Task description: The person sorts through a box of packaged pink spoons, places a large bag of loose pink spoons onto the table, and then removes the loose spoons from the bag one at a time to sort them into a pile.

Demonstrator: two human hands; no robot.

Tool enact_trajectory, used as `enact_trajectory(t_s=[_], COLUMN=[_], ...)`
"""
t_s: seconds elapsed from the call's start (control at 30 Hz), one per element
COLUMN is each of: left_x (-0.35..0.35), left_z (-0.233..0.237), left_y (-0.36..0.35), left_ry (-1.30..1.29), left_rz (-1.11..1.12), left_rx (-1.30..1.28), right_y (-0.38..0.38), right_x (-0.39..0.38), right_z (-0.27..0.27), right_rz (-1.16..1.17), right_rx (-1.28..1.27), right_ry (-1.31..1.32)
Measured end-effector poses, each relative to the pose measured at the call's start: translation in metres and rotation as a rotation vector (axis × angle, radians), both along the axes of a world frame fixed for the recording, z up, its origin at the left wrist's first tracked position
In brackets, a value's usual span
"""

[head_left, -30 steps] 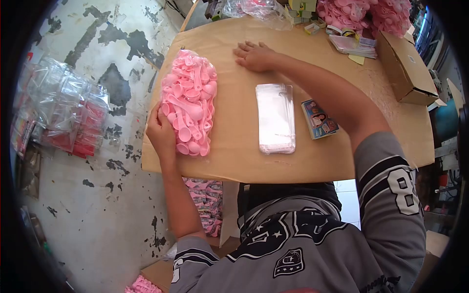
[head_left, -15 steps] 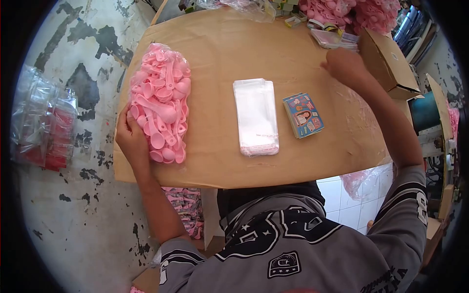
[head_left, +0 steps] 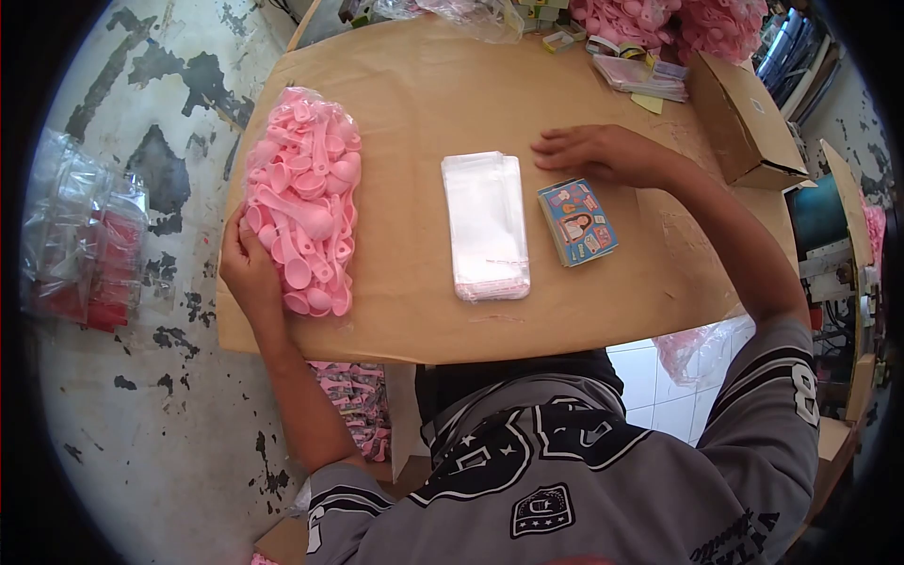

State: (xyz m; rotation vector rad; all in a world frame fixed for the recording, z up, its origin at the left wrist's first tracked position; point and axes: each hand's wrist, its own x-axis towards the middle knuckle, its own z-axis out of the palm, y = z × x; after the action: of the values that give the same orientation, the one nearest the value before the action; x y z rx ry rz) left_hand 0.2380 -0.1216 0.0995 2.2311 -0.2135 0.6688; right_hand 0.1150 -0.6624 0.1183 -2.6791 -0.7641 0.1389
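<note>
A clear plastic bag full of pink spoons point(head_left: 306, 207) lies at the left of the brown-covered table point(head_left: 405, 122). My left hand point(head_left: 250, 268) rests against its left side, fingers partly hidden behind the bag and curved around its edge. Near the middle lies a stack of clear plastic sleeves point(head_left: 486, 226). To its right is a stack of blue printed cards point(head_left: 577, 222). Just above the cards is my right hand point(head_left: 603, 153), palm down with its fingers stretched to the left and nothing visible in it.
At the back right are piles of pink spoons point(head_left: 650, 26), tape rolls point(head_left: 617, 47), a pile of flat packets point(head_left: 642, 75) and a small yellow paper point(head_left: 647, 103). An open cardboard box point(head_left: 749, 122) stands at the right edge. Plastic packets point(head_left: 89, 231) hang at far left.
My right hand has moved left and toward me from beside the packets at the back right, and its fingers have spread out. The small yellow paper now shows there.
</note>
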Motion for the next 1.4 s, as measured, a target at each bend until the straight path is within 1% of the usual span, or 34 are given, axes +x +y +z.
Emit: enact_trajectory(t_s=[0.07,0.13,0.2,0.3,0.4,0.5,0.6,0.67,0.77,0.8,0.87,0.93,1.03,1.07,1.13,1.17,1.2,1.23,1.27,1.3,1.4], left_x=[-0.001,0.002,0.0,0.003,0.005,0.007,0.004,0.005,0.005,0.003,0.002,0.003,0.004,0.004,0.003,0.002,0.004,0.005,0.006,0.005,-0.017], left_z=[0.001,0.0,0.002,0.0,-0.002,-0.005,-0.001,-0.002,-0.004,-0.001,-0.002,-0.003,-0.004,-0.003,0.001,0.002,0.0,-0.003,-0.005,-0.007,0.014], left_y=[-0.002,-0.001,-0.003,-0.001,0.001,0.002,0.001,0.001,0.002,0.0,-0.002,-0.003,-0.003,-0.005,-0.006,-0.007,-0.006,-0.007,-0.008,-0.007,-0.015], left_ry=[0.024,0.025,0.034,0.023,0.011,-0.009,0.006,-0.024,-0.034,-0.022,-0.017,-0.036,-0.058,-0.057,-0.045,-0.041,-0.033,-0.071,-0.109,-0.146,-0.238], left_rz=[0.016,0.013,0.017,0.009,0.017,0.025,0.023,0.008,0.008,0.017,0.023,0.015,-0.008,-0.009,-0.004,-0.006,0.002,0.009,0.018,0.03,0.052], left_rx=[-0.009,-0.01,-0.005,0.012,0.021,0.043,0.057,0.044,0.019,0.01,-0.009,-0.029,-0.013,-0.014,0.007,0.016,-0.005,-0.026,-0.049,-0.071,-0.081], right_y=[-0.019,-0.029,-0.042,-0.072,-0.069,-0.05,-0.041,-0.048,-0.046,-0.041,-0.034,-0.023,-0.026,-0.021,0.021,0.046,0.072,0.095,0.112,0.127,0.15], right_x=[-0.031,-0.062,-0.074,-0.105,-0.096,-0.072,-0.044,-0.034,-0.047,-0.058,-0.082,-0.1,-0.122,-0.123,-0.118,-0.118,-0.12,-0.123,-0.122,-0.118,-0.109], right_z=[0.011,0.051,0.091,0.094,0.077,0.038,0.009,-0.004,0.005,0.016,0.054,0.092,0.089,0.087,0.089,0.082,0.074,0.062,0.052,0.04,0.025], right_rz=[-0.002,-0.265,-0.59,-0.662,-0.639,-0.478,-0.435,-0.356,-0.236,-0.196,-0.236,-0.485,-0.656,-0.604,-0.508,-0.441,-0.382,-0.368,-0.248,-0.139,-0.084], right_rx=[-0.032,-0.317,-0.796,-0.225,-0.072,-0.077,-0.119,-0.074,-0.056,-0.059,-0.032,-0.341,-0.417,-0.304,-0.072,0.019,0.142,0.188,0.134,0.085,-0.023], right_ry=[0.041,0.149,0.284,-0.208,-0.162,-0.151,-0.179,-0.093,0.067,0.126,0.4,0.457,-0.401,-0.468,-0.584,-0.54,-0.44,-0.348,-0.364,-0.438,-0.505])
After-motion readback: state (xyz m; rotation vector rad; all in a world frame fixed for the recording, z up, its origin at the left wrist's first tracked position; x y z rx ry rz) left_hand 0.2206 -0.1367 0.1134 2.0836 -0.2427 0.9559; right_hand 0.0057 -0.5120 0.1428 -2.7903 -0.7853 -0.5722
